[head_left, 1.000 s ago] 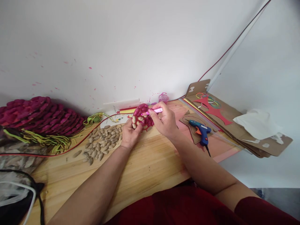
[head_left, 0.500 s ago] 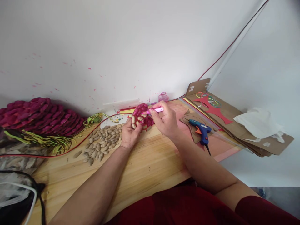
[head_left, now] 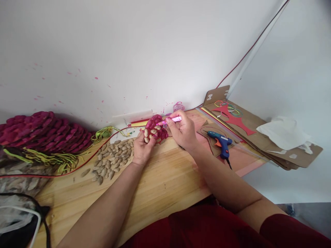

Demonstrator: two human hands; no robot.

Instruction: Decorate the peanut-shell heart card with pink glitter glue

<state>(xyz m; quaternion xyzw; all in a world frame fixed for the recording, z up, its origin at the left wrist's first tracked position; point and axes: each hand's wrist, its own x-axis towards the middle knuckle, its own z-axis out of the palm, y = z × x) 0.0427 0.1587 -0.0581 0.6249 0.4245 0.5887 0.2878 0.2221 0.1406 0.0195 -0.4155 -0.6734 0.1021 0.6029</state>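
My left hand grips a craft piece covered in peanuts by its lower left side. Many of its peanuts are magenta, while several near my left thumb keep their bare tan shell. Pinched in my right hand is a paintbrush with a pink-and-white handle. Its magenta tip points left and meets the upper part of the piece. Left of my left hand, loose peanuts lie spread on the wooden table.
Magenta peanut pieces are stacked at the left, beside yellow-green yarn and a red cord. At the right lie a blue glue gun, cardboard sheets, red cutouts and white tissue.
The view has shifted slightly. My left hand keeps its grip on the peanut piece, and the brush tip has shifted only a little on its upper part.
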